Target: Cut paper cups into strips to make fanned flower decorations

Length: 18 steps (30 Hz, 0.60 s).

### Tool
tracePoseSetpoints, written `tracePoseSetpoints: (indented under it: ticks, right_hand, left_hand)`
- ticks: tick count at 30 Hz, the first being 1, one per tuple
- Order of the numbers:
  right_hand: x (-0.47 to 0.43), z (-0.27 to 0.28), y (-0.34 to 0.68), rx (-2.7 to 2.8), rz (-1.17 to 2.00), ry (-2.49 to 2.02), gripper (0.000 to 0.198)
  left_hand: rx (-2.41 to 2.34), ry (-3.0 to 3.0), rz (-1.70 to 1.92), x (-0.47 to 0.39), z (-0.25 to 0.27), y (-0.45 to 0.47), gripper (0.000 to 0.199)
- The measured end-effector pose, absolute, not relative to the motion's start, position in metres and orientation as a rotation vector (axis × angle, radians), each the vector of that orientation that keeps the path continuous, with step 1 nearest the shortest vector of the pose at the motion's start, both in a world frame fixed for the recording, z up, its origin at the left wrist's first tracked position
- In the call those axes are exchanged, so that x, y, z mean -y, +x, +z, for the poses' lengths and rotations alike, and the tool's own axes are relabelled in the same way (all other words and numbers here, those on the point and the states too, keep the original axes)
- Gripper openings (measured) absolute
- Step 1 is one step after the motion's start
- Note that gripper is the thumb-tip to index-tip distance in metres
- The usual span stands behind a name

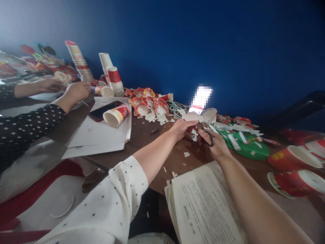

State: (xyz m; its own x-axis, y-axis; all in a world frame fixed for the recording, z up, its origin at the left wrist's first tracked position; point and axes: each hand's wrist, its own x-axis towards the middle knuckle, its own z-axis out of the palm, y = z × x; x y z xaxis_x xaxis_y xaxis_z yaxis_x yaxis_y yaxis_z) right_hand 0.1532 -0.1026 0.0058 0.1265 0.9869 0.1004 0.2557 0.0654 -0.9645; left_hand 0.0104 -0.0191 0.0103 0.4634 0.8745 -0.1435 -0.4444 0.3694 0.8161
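Note:
My left hand (183, 128) pinches a piece of white paper (191, 117) above the brown table (175, 159). In my right hand (215, 142) is a pair of scissors (210, 138) with dark handles, its blades pointing up at the paper's edge. How far the blades are apart I cannot make out. Small white paper scraps (187, 154) lie on the table below my hands. Behind the paper stands a bright, blurred-out screen (200, 98). Cut red-and-white paper cup pieces (148, 105) are heaped to the left of it.
A co-worker's hands (77, 91) work at the left. Near them are stacked paper cups (115, 81), plus a cup (116, 115) and a phone (104, 110) on a white box (101, 139). A green plate (254, 150), red cups (294, 183) and a printed booklet (203, 203) lie at right and front.

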Motion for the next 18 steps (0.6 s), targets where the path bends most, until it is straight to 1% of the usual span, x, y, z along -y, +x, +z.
tracePoseSetpoints:
  ticks: [5, 14, 18]
  right_hand:
    - [0.1022, 0.0050, 0.1528, 1.351, 0.881, -1.390, 0.039]
    - [0.1020, 0.0043, 0.1545, 1.414, 0.843, -1.381, 0.040]
    - [0.1021, 0.0049, 0.1546, 1.403, 0.841, -1.384, 0.037]
  left_hand:
    - [-0.620, 0.776, 0.922, 0.0184, 0.0075, 0.0122, 0.023]
    - [-0.643, 0.709, 0.904, 0.0210, 0.0139, 0.0107, 0.029]
    - [-0.631, 0.711, 0.899, 0.0220, 0.0156, 0.0098, 0.028]
